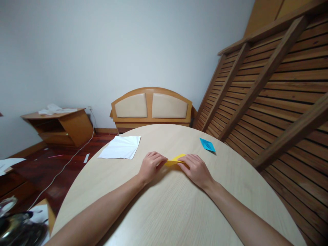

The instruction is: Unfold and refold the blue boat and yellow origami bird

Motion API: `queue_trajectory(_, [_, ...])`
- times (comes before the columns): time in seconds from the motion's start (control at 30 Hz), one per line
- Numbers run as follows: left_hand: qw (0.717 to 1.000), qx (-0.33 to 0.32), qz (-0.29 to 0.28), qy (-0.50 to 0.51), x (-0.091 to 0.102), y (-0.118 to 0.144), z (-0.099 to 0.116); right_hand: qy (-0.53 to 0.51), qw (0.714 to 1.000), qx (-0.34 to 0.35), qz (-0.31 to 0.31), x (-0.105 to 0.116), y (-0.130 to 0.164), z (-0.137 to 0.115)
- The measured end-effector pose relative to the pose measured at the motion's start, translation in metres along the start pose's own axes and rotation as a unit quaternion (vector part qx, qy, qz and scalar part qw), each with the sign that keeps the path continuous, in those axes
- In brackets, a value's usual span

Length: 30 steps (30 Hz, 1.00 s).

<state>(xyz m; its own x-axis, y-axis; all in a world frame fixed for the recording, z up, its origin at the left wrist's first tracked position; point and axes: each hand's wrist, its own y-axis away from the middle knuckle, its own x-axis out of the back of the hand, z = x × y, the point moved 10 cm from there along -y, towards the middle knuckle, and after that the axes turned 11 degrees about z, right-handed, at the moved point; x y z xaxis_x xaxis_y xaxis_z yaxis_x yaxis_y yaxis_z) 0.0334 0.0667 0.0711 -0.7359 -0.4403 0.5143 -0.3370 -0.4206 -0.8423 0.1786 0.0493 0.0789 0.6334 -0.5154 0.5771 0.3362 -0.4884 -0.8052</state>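
paper folding is the work in hand: a small yellow paper (175, 159) lies flat on the round wooden table (164, 205), a little past its middle toward the far edge, and both hands are on it. the left hand (151, 165) has its fingers curled and pinched down on the paper's left end, and the right hand (194, 168) covers the right end with fingertips pressed flat onto it, so each hand is closed on the piece rather than spread. only a narrow strip of yellow shows between them, and the fold line itself cannot be made out. to do this well, i judge the left pinch should hold the end steady against the table while the right fingertips run along the edge to set a sharp crease, corners matched before pressing. a folded blue paper (207, 145) sits near the far right edge, well apart from the hands, and a white sheet (120, 147) lies toward the far left edge.
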Motion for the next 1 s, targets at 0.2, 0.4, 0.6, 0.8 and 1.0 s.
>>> queue_trajectory(0.2, [0.999, 0.029, 0.024, -0.017, 0.005, 0.001, -0.011, -0.006, 0.999, -0.032, 0.017, 0.005, 0.003, 0.017])
queue_trajectory(0.4, [0.999, -0.033, 0.006, -0.017, 0.004, -0.004, 0.015, 0.002, 1.0, 0.028, 0.002, 0.001, 0.0, -0.005])
queue_trajectory(0.6, [0.998, -0.069, -0.01, -0.002, -0.001, -0.002, 0.028, -0.004, 0.998, 0.052, -0.019, -0.005, 0.001, -0.018])
queue_trajectory(0.8, [1.0, 0.007, 0.004, 0.009, 0.001, 0.0, 0.005, -0.034, 0.999, -0.023, 0.013, 0.001, 0.001, 0.009])
queue_trajectory(1.0, [0.989, 0.135, 0.018, 0.05, 0.001, 0.007, -0.019, -0.136, 0.966, -0.206, 0.08, 0.007, 0.008, 0.049])
